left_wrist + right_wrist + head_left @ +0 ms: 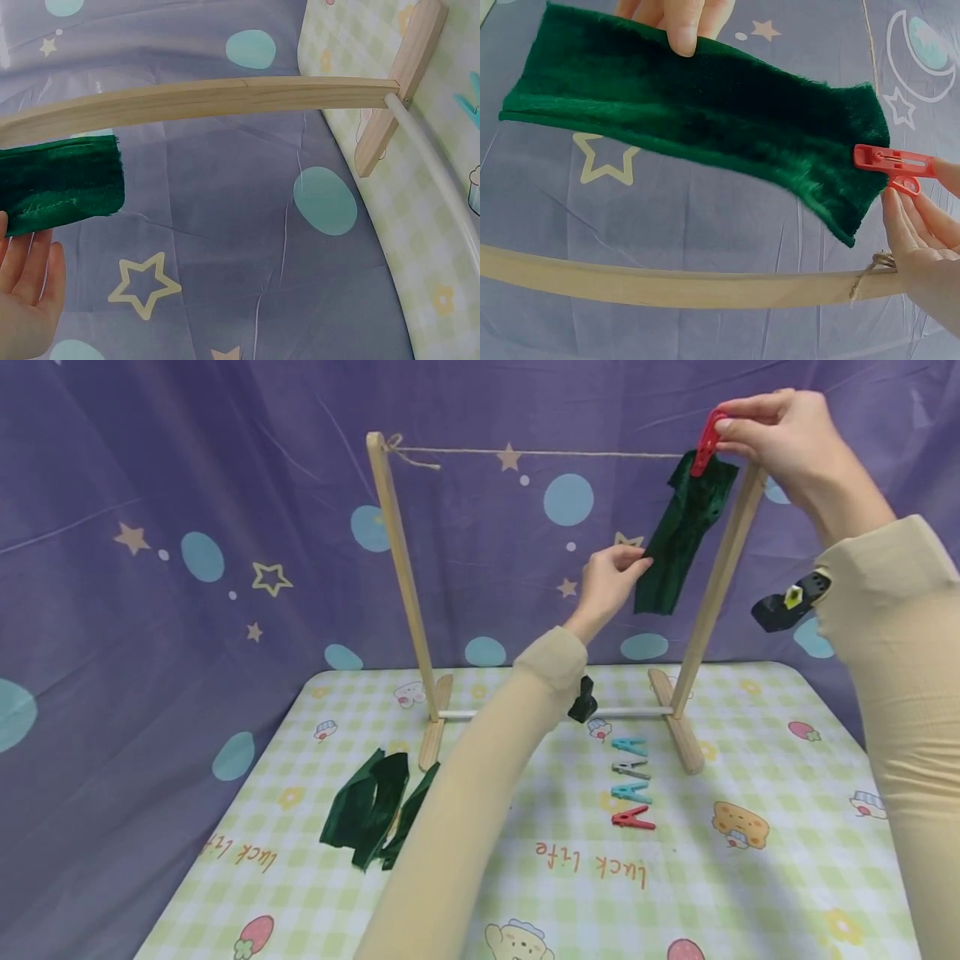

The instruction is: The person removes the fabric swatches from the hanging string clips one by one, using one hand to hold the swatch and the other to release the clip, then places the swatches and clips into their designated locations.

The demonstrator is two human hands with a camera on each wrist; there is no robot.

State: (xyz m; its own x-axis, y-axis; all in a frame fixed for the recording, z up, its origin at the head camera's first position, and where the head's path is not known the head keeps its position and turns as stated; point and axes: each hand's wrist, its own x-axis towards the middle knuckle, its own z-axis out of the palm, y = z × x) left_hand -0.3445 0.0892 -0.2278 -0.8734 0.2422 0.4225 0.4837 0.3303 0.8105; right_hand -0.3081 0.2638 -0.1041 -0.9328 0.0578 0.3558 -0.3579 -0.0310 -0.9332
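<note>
A dark green velvet cloth strip hangs at the right end of a string line. My right hand pinches a red clothespin, whose jaws sit over the cloth's top edge at the line. In the right wrist view the red clothespin overlaps the cloth's end. My left hand pinches the cloth's left edge partway down, thumb in front. The left wrist view shows the cloth's lower end beside the left fingers.
The line runs between two wooden posts joined low by a white bar. Several clothespins, including a red one and a blue one, lie in a column on the checked tablecloth. More green cloth pieces lie at left.
</note>
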